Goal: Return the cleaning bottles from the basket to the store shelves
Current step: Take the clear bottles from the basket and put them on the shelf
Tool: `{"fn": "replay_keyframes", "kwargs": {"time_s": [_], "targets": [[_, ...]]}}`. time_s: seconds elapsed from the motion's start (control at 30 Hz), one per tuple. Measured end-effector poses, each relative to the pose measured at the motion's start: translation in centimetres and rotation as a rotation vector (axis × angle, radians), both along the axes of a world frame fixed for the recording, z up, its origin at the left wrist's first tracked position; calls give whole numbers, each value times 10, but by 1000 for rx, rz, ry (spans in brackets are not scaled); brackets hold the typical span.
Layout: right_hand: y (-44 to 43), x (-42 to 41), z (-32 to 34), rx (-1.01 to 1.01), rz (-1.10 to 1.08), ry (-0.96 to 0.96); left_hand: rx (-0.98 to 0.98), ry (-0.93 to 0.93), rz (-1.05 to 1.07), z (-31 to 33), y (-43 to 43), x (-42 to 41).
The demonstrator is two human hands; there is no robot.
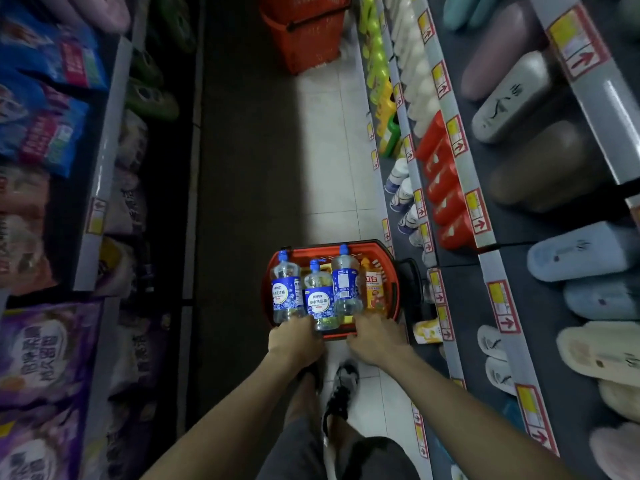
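Observation:
A red basket point(394, 271) is in the aisle in front of me, beside the right-hand shelves. In it stand three clear bottles with blue labels and blue caps: one at the left point(285, 292), one in the middle point(320, 299), one at the right point(346, 282). An orange-labelled yellow bottle point(374, 289) stands at the basket's right side. My left hand point(294, 339) grips the near rim at the left. My right hand point(372, 336) grips the near rim at the right.
The right shelves point(446, 188) carry yellow, white and red bottles on low tiers and slippers point(581, 252) higher up. The left shelves point(104, 174) hold bagged goods. A second red basket point(304, 39) stands farther down the tiled aisle. My shoe point(341, 393) is below the basket.

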State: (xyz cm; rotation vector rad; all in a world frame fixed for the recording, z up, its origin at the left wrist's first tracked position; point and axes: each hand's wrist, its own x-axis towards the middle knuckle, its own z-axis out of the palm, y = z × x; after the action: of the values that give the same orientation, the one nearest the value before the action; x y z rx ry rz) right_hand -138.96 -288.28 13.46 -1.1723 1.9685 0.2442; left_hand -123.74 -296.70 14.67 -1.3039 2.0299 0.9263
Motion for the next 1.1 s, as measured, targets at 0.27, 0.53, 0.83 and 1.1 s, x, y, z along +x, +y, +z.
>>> {"fn": "replay_keyframes", "kwargs": {"time_s": [0.27, 0.53, 0.83, 1.1], "targets": [[-31, -24, -61, 167, -34, -27, 96, -92, -99, -80, -46, -9], [-52, -53, -123, 167, -35, 11, 150, -88, -51, -151, -62, -45], [-58, -100, -209, 198, -214, -104, 187, -83, 126, -232, -59, -92], [-60, -118, -287, 206, -980, -486, 198, 105, 563, -271, -45, -137]]}}
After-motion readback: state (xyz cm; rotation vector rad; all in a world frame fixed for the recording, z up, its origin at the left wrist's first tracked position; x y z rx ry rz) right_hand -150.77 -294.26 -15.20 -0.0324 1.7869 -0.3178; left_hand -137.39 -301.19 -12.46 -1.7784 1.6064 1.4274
